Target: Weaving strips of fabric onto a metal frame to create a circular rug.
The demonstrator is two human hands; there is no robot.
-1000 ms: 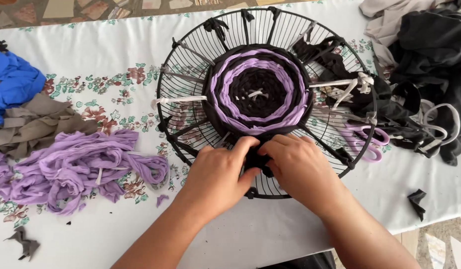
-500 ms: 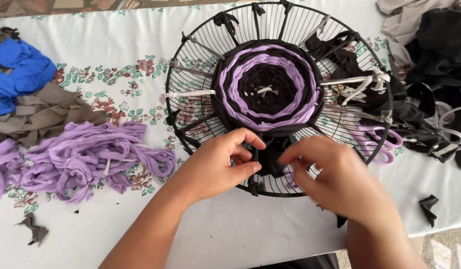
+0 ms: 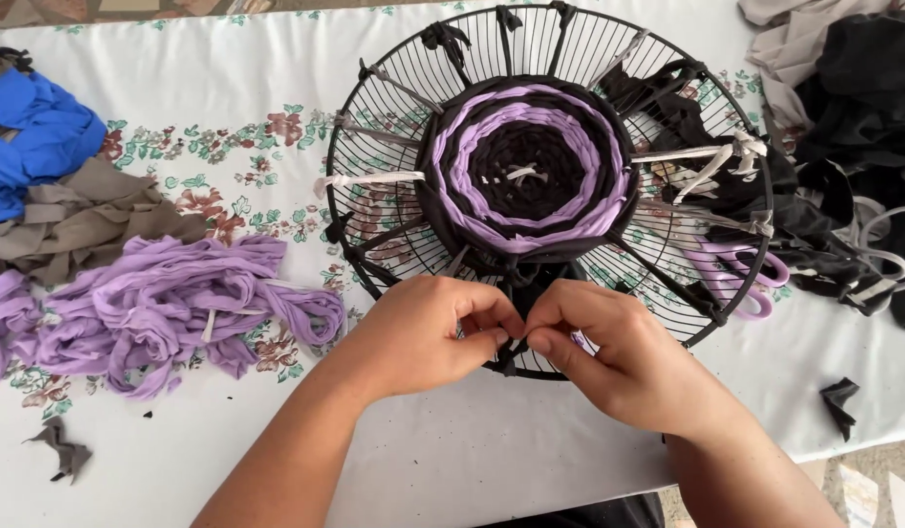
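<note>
Both hands have drawn back together at the six o'clock rim of the round wire fan guard (image 3: 374, 210) since half a second ago, when they sat apart with fingers spread over the lower spokes. The left hand (image 3: 428, 332) and right hand (image 3: 619, 357) now meet fingertip to fingertip, each narrowed to a pinch on a short dark fabric strip (image 3: 514, 344) at the guard's near edge; whether it is knotted to the wire cannot be told. The guard lies flat on the floral-cloth surface (image 3: 208, 147), in the same place as before. It carries a round woven mat (image 3: 526, 171) of black and lilac rings at its centre, with white and dark strips tied along spokes toward nine and three o'clock. Purple-handled scissors (image 3: 741, 274) show under the wires at four o'clock. At nine o'clock of the guard lies a heap of lilac strips (image 3: 169, 298), beyond it grey-brown (image 3: 91, 215) and blue cloth (image 3: 37, 137); a black fabric pile (image 3: 863, 127) sits at two o'clock.
</note>
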